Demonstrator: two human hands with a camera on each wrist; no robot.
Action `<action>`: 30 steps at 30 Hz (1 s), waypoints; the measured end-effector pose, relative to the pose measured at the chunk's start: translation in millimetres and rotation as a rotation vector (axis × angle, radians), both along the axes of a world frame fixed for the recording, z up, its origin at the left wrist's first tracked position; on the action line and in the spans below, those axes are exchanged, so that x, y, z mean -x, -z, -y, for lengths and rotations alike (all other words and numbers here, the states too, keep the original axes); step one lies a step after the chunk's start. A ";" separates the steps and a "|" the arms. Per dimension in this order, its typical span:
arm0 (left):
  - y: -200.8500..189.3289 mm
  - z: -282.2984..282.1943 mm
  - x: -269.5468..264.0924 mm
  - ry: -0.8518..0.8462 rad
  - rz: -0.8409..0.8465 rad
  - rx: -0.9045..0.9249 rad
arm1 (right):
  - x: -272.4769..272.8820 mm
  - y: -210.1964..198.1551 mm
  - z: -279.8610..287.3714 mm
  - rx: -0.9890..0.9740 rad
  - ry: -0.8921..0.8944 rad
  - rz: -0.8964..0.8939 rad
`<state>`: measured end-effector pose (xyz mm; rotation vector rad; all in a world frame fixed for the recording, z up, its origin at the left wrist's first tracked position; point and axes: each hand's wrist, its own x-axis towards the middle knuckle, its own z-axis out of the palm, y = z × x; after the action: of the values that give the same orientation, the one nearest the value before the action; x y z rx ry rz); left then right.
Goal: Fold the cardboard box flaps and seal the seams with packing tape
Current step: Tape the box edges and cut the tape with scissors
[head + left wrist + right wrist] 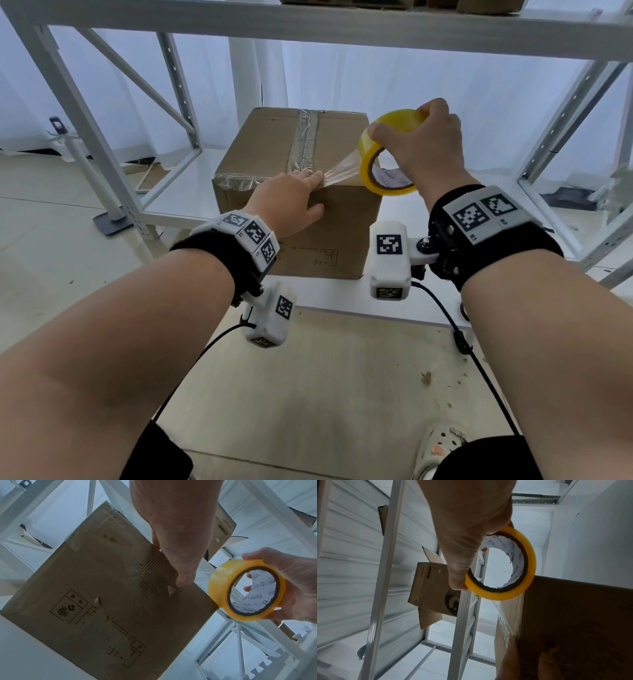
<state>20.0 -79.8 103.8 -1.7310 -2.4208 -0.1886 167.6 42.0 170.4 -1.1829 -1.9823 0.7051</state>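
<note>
Tape stretched from the box edge to the roll

Your left hand (pixel 291 202) presses flat-fingered on the cardboard box's (pixel 298 192) near top edge on the tabletop (pixel 191 192); just right, your right hand (pixel 424 144) grips the tape roll (pixel 387 154).

Open shelf surface (pixel 178 192) lies left of the cardboard box (pixel 308 212); on its right, the stretched tape strip (pixel 342 169) and the tape roll (pixel 387 154) bar the way, upper shelf (pixel 342 24) overhead.
</note>
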 end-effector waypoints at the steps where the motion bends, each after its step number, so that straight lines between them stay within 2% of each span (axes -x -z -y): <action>1: 0.9 0.1 -0.3 0.003 -0.004 -0.010 | -2.0 0.0 -1.2 -0.006 0.008 0.014; 5: 2.2 -1.1 -3.7 -0.002 -0.024 -0.028 | -2.3 0.4 -4.1 -0.035 0.014 0.063; 10: 5.4 -17.2 -20.5 -0.077 -0.096 0.095 | 0.1 1.7 -2.4 -0.097 -0.018 0.159; 14: 2.5 -27.1 -28.4 -0.138 -0.089 0.136 | 2.5 1.9 0.3 -0.165 -0.048 0.178; 21: -4.3 5.4 2.0 -0.030 -0.072 0.036 | -4.7 2.3 -2.1 0.001 -0.069 0.098; 26: -3.6 36.1 37.1 -0.197 -0.024 0.030 | -2.4 0.1 -0.5 0.014 -0.069 0.088; 30: -0.4 33.8 35.5 -0.289 -0.035 0.058 | -3.2 1.7 -1.8 0.003 -0.080 0.074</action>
<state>-15.5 -113.6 104.2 -1.3687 -2.6362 -0.0528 170.8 43.7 168.6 -1.1512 -2.1004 0.7140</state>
